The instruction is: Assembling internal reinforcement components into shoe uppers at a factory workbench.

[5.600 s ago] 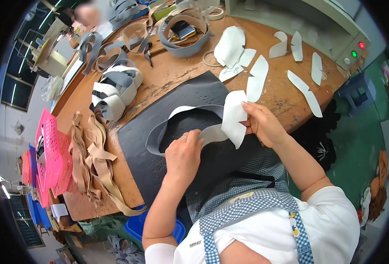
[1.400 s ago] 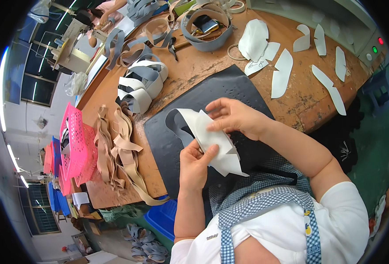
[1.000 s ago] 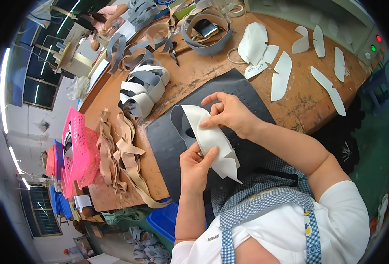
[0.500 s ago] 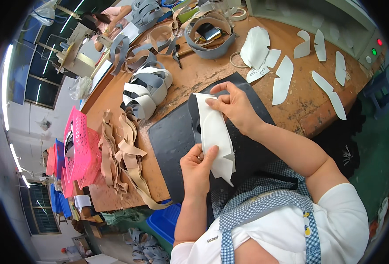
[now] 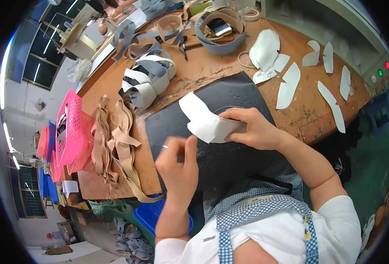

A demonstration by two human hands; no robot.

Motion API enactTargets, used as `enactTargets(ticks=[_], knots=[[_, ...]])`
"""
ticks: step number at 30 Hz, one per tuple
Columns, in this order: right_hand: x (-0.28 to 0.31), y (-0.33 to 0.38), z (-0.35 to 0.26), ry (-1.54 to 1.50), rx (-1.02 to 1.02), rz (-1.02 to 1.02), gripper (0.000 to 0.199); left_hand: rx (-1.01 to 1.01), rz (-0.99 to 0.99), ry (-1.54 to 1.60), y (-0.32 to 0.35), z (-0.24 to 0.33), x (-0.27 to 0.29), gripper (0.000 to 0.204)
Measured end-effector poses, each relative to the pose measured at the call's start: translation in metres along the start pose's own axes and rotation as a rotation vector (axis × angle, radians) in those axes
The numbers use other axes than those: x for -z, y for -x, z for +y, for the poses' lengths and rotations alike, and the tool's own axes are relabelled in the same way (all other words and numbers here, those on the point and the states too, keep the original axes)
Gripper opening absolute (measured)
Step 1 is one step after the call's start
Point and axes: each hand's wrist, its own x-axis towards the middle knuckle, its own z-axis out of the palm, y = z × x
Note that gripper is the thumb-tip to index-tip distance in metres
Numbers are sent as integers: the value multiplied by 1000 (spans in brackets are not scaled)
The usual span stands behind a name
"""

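A white, notched cut piece (image 5: 210, 124) is held over the black mat (image 5: 172, 127), its long end pointing up and left. My right hand (image 5: 254, 127) pinches its right end between thumb and fingers. A thin pale curved edge shows just above that hand; what it belongs to is hard to make out. My left hand (image 5: 177, 165) is off the piece, to its lower left over the mat's left part. Its fingers are bent and a little blurred, with the thumb standing apart and nothing visible between them.
More white cut pieces (image 5: 288, 86) lie at the right, beside a grey machine (image 5: 322, 37) with lit buttons. Beige strips (image 5: 124, 132) and a grey-and-white strip bundle (image 5: 148, 81) lie left. Pink baskets (image 5: 69, 132) stand at the left edge. Strip coils (image 5: 221, 46) lie at the back.
My left hand has let go of the white piece and moved left and down. In my right hand the piece has turned from upright to slanting, and the grey piece behind it no longer shows.
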Motion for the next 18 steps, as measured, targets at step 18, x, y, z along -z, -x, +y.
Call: enactTargets(ticks=[18], knots=[[-16, 19, 28, -461, -485, -49, 30, -300, 21, 166, 44, -9, -55, 16]])
